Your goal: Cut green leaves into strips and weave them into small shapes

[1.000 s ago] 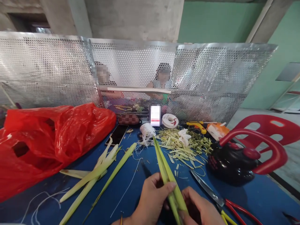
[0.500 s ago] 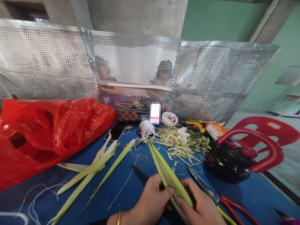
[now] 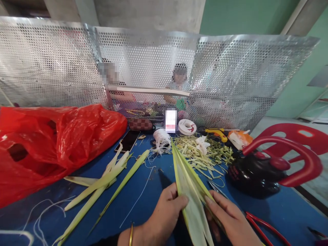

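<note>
A long pale-green corn husk (image 3: pixel 189 184) is spread between my two hands, its narrow tip pointing away from me. My left hand (image 3: pixel 166 206) pinches its left edge, thumb on top. Along the other edge, my right hand (image 3: pixel 225 213) grips the husk between thumb and fingers. Several more husks (image 3: pixel 102 186) lie on the blue table to the left. Scissors with red handles (image 3: pixel 266 227) lie beside my right hand, their blades partly hidden behind it. Beyond the husk tip sits a bundle of white string (image 3: pixel 162 140).
A red plastic bag (image 3: pixel 64 147) covers the left side. Toward the back are a phone (image 3: pixel 129 140), a ribbon spool (image 3: pixel 187 126), a yellow glue gun (image 3: pixel 217 133) and cut plant scraps (image 3: pixel 202 153). A black kettle (image 3: pixel 253 176) stands right. People sit behind a perforated metal screen (image 3: pixel 151 58).
My hands have moved apart and the folded husk has opened out, showing its pale inner face. Its tip has shifted right, and my right hand now covers more of the scissors.
</note>
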`<state>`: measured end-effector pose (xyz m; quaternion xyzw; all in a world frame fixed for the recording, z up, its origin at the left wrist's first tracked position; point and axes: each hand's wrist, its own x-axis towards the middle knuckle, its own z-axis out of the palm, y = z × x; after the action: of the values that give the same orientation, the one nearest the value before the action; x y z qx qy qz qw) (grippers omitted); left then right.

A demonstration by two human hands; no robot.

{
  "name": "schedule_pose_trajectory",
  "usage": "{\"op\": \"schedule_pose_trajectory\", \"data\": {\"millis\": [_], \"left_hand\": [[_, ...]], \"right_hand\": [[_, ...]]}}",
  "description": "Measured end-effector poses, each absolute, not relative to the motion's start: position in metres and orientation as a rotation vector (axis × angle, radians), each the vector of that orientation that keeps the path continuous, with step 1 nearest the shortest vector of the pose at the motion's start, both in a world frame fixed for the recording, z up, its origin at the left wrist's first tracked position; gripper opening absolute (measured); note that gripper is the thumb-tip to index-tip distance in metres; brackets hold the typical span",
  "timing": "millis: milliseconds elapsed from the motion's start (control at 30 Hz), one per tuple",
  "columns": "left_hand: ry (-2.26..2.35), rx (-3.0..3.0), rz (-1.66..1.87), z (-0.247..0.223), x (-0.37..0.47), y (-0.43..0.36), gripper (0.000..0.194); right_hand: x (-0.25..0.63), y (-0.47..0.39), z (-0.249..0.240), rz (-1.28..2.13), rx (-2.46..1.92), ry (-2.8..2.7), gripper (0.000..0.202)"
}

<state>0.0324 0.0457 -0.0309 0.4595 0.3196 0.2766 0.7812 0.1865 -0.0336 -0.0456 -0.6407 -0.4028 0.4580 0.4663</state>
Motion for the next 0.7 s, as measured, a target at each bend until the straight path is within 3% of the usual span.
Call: {"op": "schedule_pose_trajectory", "data": {"millis": [467, 700], "left_hand": [[0.692, 0.940, 0.569, -0.036, 0.033, 0.049, 0.032], [0.865, 1.489, 0.757, -0.017, 0.022, 0.060, 0.023]], "right_hand": [[0.185, -0.032, -0.037, 1.037, -1.478, -0.789, 0.033], [0.184, -0.033, -0.029, 1.076, -1.378, -0.543, 0.037]]}}
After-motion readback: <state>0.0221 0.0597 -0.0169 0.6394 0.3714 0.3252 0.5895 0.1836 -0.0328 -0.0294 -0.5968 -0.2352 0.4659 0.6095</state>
